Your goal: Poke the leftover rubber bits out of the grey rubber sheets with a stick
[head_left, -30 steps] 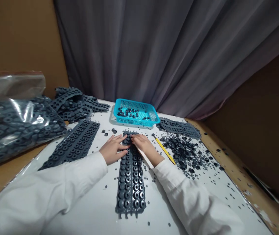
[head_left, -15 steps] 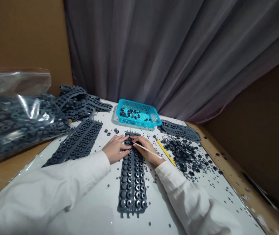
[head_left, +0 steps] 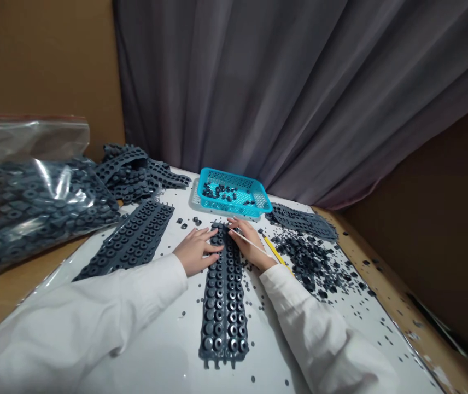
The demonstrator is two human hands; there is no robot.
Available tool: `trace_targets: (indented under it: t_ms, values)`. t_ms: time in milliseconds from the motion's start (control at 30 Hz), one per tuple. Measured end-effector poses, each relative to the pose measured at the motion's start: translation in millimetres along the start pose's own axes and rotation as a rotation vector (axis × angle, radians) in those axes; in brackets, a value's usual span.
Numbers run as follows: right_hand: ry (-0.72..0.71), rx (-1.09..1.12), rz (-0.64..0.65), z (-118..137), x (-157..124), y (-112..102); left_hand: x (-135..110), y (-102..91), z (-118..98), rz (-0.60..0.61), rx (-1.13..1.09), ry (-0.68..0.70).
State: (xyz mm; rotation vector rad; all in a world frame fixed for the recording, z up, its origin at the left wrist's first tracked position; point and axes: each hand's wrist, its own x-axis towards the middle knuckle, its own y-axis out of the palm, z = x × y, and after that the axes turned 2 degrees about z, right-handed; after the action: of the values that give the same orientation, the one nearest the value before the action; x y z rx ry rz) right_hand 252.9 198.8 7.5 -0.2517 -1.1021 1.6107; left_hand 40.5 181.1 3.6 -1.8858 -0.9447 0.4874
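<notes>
**Strip slip and stick skid – main risks right now**

Right hand [head_left: 250, 243]: fingers are pinching a white stick [head_left: 251, 242], tip sitting over the far right part of the studded strip [head_left: 224, 312]. Can't tell if the tip is touching. Left hand [head_left: 196, 250]: fingers are spreading flat over the strip's far left edge, steadying rather than gripping.

Strip is lying lengthwise mid-desk [head_left: 147, 350], near end unheld. A sideways push on the stick could be pivoting it – flat fingers aren't clamping much. Tip skidding off a stud could be catching the left fingers; they're resting close by.

Loose dark specks are lying beside the strip; any getting underneath could be keeping it from sitting flat.

Further out: yellow tool [head_left: 274, 250] is lying just beside the right wrist, so an outward swing could be knocking it into the dark pile [head_left: 310, 260]. White sleeve [head_left: 299, 309] could be dragging bits too. Blue basket [head_left: 236, 209] is standing just beyond the fingers – overreaching could be nudging it.
</notes>
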Motion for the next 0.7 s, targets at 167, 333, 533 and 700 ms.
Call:
trace_targets:
  t_ms: [167,333,533,700]
  values:
    - [-0.012,0.153,0.085,5,-8,2,0,-0.3,0,0.002,-0.002,-0.001]
    - [-0.031,0.070,0.078,1,-6,6,0,0.9,1,-0.007,-0.012,0.004]
    - [-0.050,-0.182,0.119,-1,4,9,0,0.6,0,-0.009,-0.013,0.000]
    - [0.050,-0.116,-0.052,-6,8,7,-1,-0.1,0,-0.006,-0.001,0.004]
